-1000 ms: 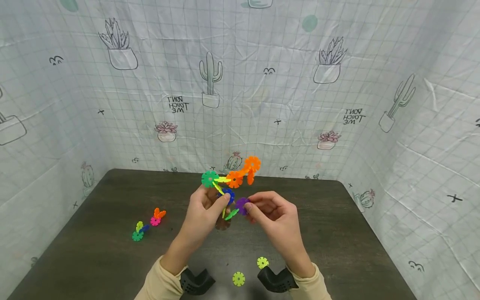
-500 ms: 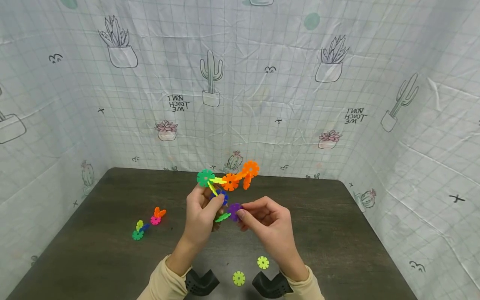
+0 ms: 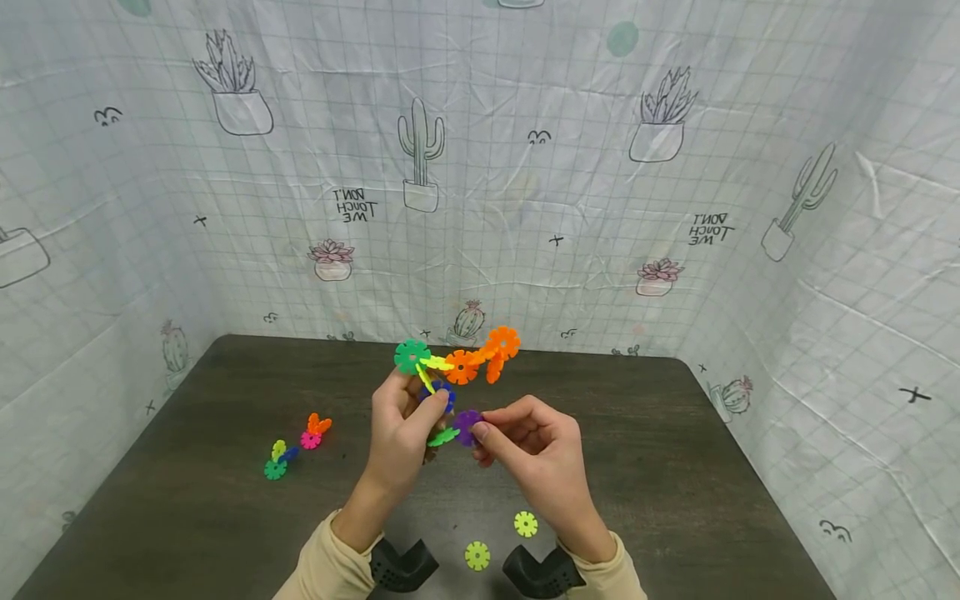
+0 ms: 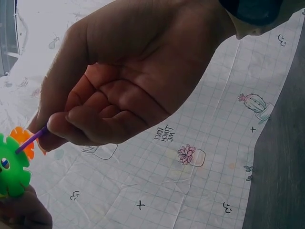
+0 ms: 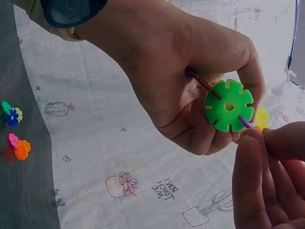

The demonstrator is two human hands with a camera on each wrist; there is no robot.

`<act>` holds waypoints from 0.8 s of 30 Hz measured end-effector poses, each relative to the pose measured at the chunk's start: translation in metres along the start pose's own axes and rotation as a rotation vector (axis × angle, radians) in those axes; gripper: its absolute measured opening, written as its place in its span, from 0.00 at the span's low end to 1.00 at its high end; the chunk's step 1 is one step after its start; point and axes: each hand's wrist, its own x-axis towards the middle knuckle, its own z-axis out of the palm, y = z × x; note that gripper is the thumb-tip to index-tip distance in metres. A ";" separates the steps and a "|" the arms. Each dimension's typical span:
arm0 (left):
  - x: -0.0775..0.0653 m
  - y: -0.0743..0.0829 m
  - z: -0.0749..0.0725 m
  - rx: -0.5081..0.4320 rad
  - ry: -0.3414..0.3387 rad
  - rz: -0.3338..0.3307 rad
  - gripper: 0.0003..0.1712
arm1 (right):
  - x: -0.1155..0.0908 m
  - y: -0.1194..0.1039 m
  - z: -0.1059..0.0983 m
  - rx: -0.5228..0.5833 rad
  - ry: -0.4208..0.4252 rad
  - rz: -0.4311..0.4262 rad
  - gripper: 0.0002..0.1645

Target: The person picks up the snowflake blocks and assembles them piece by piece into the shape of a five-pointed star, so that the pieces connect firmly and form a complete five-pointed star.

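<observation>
In the head view my left hand (image 3: 399, 425) grips a linked chain of notched plastic snowflake discs, thumb over a blue disc (image 3: 448, 400). From it rise a dark green disc (image 3: 405, 353), yellow discs (image 3: 435, 363) and orange discs (image 3: 504, 342). A purple disc (image 3: 465, 427) is pinched between thumb and fingers of my right hand (image 3: 538, 446). Its edge meets a bright green disc (image 3: 444, 437) low on the chain; the right wrist view shows this green disc (image 5: 222, 117) face-on, a brown disc (image 5: 204, 83) edge-on beside it. Fingers partly hide the chain.
Two loose yellow-green discs (image 3: 477, 557) lie on the dark table (image 3: 675, 500) near the front. Farther left sit two small joined clusters, one green, yellow and blue (image 3: 276, 469), one pink and orange (image 3: 312, 439). A printed cloth (image 3: 487, 167) encloses the back and sides.
Both hands have shifted slightly left, the right hand also a little downward, and the purple disc has come down and left with the green disc. Over the last half second little has moved.
</observation>
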 end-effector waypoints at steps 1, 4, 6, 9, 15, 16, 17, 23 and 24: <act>0.000 0.000 0.000 0.007 0.002 0.008 0.07 | 0.000 -0.001 0.000 -0.004 0.002 0.013 0.04; 0.000 0.001 0.000 0.027 0.007 0.025 0.05 | 0.000 -0.003 0.000 -0.011 0.002 0.029 0.05; -0.001 0.001 0.000 0.038 0.007 0.035 0.04 | 0.000 -0.003 0.000 -0.011 -0.004 0.026 0.05; -0.001 0.000 0.000 0.042 -0.010 0.069 0.05 | -0.001 -0.002 0.000 -0.003 -0.012 0.027 0.06; -0.002 -0.003 0.000 0.047 -0.026 0.097 0.07 | -0.002 -0.001 0.002 0.021 -0.016 0.048 0.06; -0.002 -0.003 0.000 0.046 -0.020 0.091 0.07 | -0.002 0.000 0.002 0.024 -0.019 0.040 0.05; -0.003 -0.003 0.000 0.048 -0.014 0.086 0.07 | -0.002 0.000 0.002 0.026 -0.021 0.030 0.05; -0.005 -0.004 0.000 0.051 -0.008 0.077 0.05 | -0.004 0.002 0.003 0.020 -0.012 0.020 0.05; -0.005 -0.004 0.000 0.051 -0.011 0.081 0.05 | -0.004 0.002 0.003 0.016 -0.004 0.029 0.06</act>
